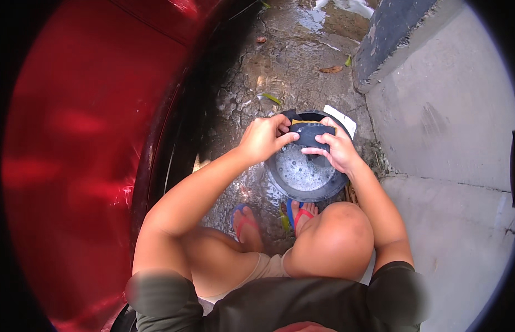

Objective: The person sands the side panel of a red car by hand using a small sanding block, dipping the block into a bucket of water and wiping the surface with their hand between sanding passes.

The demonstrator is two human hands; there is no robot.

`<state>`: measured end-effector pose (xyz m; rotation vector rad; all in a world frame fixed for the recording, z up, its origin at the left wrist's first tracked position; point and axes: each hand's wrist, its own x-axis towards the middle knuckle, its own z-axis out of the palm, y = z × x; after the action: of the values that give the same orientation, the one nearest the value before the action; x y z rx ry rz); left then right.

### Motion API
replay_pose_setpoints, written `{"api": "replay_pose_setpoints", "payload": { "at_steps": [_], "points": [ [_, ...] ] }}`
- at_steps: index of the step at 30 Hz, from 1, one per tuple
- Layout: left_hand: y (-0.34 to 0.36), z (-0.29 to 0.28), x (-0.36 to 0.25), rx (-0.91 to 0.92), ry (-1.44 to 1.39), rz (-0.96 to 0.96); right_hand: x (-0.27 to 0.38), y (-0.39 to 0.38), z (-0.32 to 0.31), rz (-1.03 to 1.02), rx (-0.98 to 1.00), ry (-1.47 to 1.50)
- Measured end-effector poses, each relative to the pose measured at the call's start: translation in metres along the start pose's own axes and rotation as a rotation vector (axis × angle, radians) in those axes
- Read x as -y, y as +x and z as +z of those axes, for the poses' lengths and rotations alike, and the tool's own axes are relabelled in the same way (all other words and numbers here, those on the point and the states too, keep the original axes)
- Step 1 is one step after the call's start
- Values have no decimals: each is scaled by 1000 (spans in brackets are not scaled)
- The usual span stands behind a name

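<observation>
Over a dark round basin (311, 196) my two hands hold a flat black piece (311, 133) with a yellow layer along its far edge. My left hand (263, 138) grips its left end between thumb and fingers. On the other end, the thumb of my right hand (340, 148) presses the near face, with fingers partly around it. I cannot tell exactly what kind of thing it is. Foamy, bubbly water (298, 170) fills the basin below. Behind the basin's far right rim shows a white flat-edged object (344, 119).
A glossy red vehicle (80, 155) stands close on my left. On the right rises a grey wall (445, 116) with a dark post (393, 39). Wet, rough concrete (302, 66) with scattered leaves lies ahead. My feet in blue sandals (291, 213) are just before the basin.
</observation>
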<state>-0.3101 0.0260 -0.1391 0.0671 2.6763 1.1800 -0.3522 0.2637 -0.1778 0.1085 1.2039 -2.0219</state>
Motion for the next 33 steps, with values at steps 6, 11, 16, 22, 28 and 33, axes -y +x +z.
{"api": "replay_pose_setpoints", "payload": {
  "at_steps": [6,11,16,22,28,33],
  "points": [
    [-23,27,38,51,186,-301,-41,25,-25,381,-96,-215],
    [19,59,67,-384,-64,-308,-83,93,-50,518,-349,-367],
    [36,71,73,-527,-321,-422,-83,121,-99,510,-569,-655],
    [20,11,103,-329,-121,-295,-49,124,-22,316,-423,-31],
    [-14,-148,103,62,1068,140,110,61,273,-258,369,-114],
    [-89,-249,44,-153,1628,57,152,51,373,-477,753,-88]
  ]
}}
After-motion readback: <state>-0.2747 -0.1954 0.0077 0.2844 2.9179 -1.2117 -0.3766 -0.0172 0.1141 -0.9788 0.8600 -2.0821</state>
